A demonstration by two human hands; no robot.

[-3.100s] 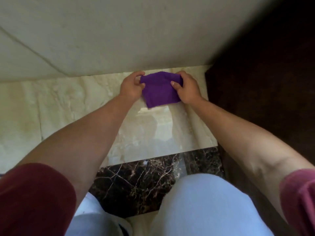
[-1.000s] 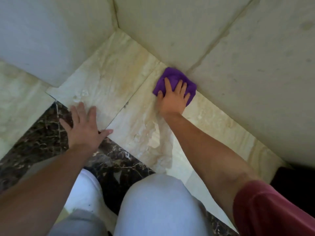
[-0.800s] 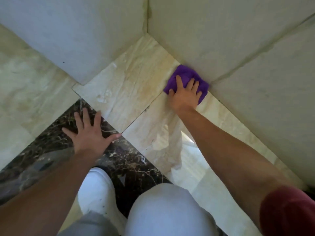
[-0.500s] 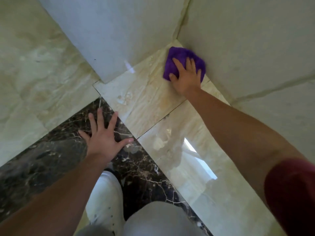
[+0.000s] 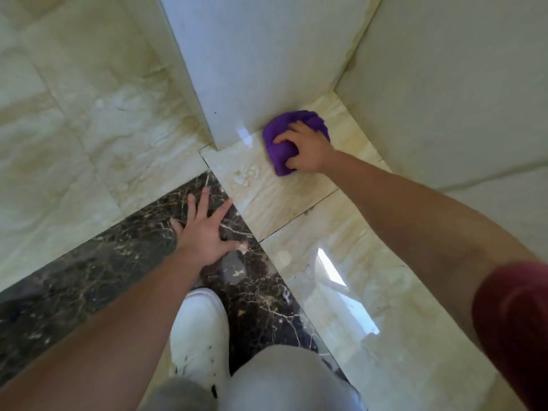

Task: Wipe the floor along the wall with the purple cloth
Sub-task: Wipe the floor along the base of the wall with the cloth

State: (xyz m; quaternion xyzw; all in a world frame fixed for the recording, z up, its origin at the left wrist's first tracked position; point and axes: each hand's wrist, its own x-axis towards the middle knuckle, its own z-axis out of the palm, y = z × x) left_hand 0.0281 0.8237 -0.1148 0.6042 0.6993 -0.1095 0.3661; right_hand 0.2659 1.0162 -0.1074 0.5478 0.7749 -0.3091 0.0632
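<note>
On the left lies a broad stretch of pale beige marble floor [image 5: 74, 137], glossy and veined. A dark brown marble strip [image 5: 89, 277] with light veins runs diagonally across it from the lower left up toward the middle. The person's left hand [image 5: 204, 232] lies flat on this strip, palm down, fingers spread and holding nothing, with the bare forearm reaching in from the bottom left. Just below the hand, a white shoe [image 5: 198, 336] stands on the dark stone, and a knee in light grey trousers [image 5: 284, 378] fills the bottom centre.

Above the middle, a white wall panel [image 5: 252, 63] comes down to the floor, its lower corner meeting the beige tiles. Right at its base, in the inner corner where it joins a second cream wall [image 5: 450, 84], sits the purple cloth [image 5: 281, 149], bunched up and pressed on the floor, touching the foot of the white panel. The right hand [image 5: 308, 149] clutches the cloth from above, fingers curled into the fabric. Its arm stretches back to the lower right, ending in a dark red sleeve [image 5: 513, 330].
</note>
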